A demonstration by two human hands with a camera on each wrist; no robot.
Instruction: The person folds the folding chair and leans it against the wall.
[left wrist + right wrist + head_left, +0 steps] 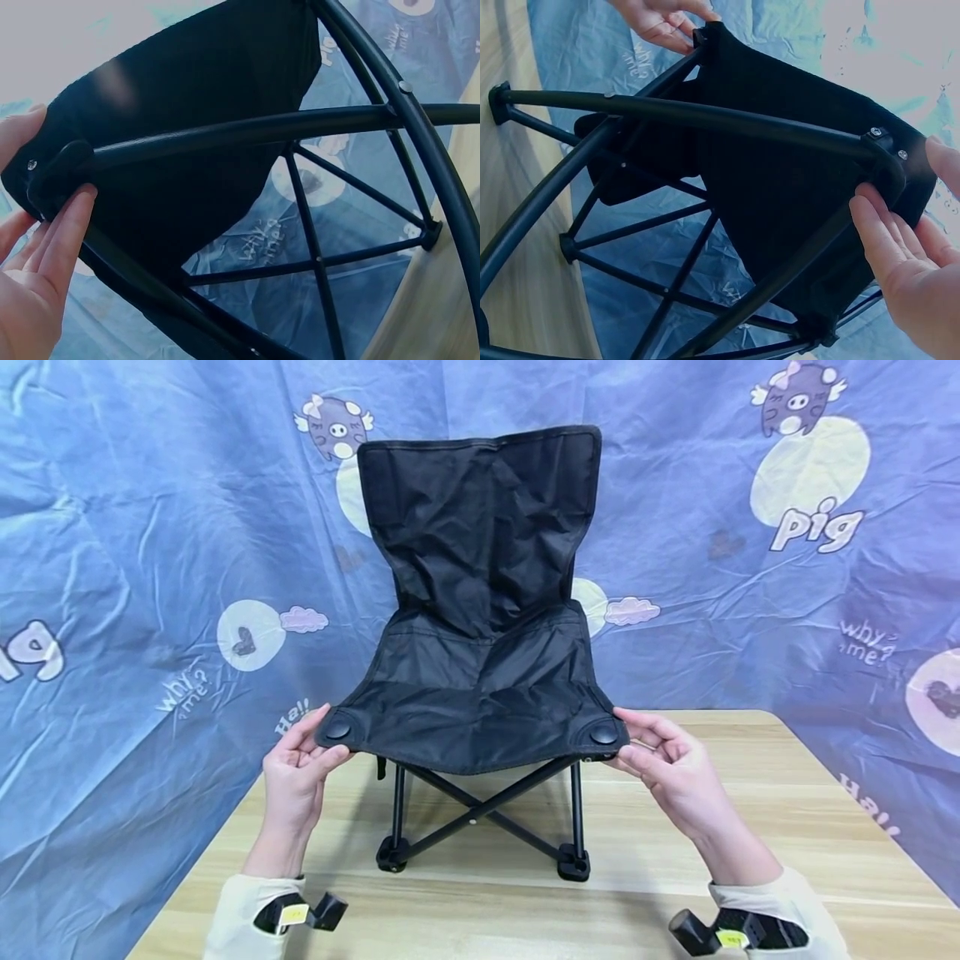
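Note:
A black folding chair [480,677] stands unfolded on the wooden table, its backrest upright and its seat facing me. My left hand [298,768] pinches the seat's front left corner, thumb on the upper side and fingers beneath. At the front right corner my right hand [671,768] grips in the same way, close to the round black button [602,735]. Seen from below in the left wrist view, the fingers [64,232] lie against the plastic joint under the corner. In the right wrist view, fingertips [866,199] touch the matching joint [885,169]. Crossed tube legs [472,818] end in black feet.
The light wooden table [720,827] reaches out on both sides of the chair. Behind it hangs a blue cloth [165,527] printed with pigs and words. A camera on a strap [300,913] sits on each wrist over pale sleeves.

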